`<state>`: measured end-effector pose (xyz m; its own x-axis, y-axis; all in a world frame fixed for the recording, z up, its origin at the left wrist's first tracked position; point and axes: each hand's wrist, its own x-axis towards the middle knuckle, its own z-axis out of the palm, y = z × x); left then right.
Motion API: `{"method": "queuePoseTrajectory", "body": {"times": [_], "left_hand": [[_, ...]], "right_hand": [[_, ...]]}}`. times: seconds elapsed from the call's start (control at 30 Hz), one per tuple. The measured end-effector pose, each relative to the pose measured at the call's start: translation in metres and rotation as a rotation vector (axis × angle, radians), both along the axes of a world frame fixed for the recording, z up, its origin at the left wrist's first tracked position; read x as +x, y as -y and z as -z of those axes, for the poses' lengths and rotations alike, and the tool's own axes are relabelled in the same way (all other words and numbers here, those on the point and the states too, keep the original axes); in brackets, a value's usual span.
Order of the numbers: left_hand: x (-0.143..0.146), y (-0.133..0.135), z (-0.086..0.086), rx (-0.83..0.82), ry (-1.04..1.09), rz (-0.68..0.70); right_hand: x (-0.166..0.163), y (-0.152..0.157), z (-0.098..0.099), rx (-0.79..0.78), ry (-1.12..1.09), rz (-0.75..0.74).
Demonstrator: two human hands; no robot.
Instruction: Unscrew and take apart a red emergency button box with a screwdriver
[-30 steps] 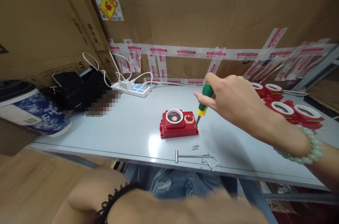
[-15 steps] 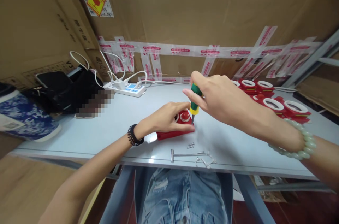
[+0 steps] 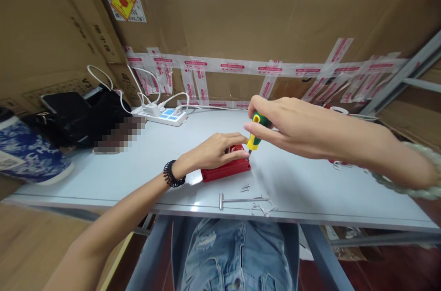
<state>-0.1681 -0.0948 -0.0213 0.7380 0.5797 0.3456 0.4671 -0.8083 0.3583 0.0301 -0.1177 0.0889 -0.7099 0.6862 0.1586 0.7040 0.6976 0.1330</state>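
Note:
On the table lies a red plastic box (image 3: 225, 172) with rounded fittings on top, partly hidden by my fingers. My left hand (image 3: 218, 149) is closed around its upper part, the thumb lying along the top near the right corner. In my right hand (image 3: 282, 119) is a green and yellow screwdriver (image 3: 254, 138), held from above at a tilt. Its tip meets the box's right corner, beside my left fingertips. Several loose screws (image 3: 245, 188) lie in front of the box. Nearer the table edge is a metal T-handle tool (image 3: 237, 199).
A white power strip (image 3: 167, 116) with plugged-in cables stands at the back left. Further left are a black bag (image 3: 74, 119) and a blue-and-white cylinder (image 3: 31, 153). Red units with white rings (image 3: 339, 110) sit behind my right forearm. A taped cardboard wall (image 3: 234, 20) rises behind the table (image 3: 144, 176).
My right hand has twisted, turning the screwdriver so that a yellow patch on its handle shows. My right forearm has swung up and now covers most of the red units. The view has shifted slightly.

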Motion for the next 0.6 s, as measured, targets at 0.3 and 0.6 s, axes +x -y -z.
{"method": "queuePoseTrajectory", "body": {"times": [0.3,0.6], "left_hand": [[0.002,0.000,-0.001,-0.042,0.029,0.008],[0.003,-0.001,0.002,0.005,0.017,-0.055]], "right_hand": [[0.004,-0.008,-0.010,-0.138,-0.020,-0.118],[-0.012,0.000,0.000,0.149,-0.001,0.114]]}}
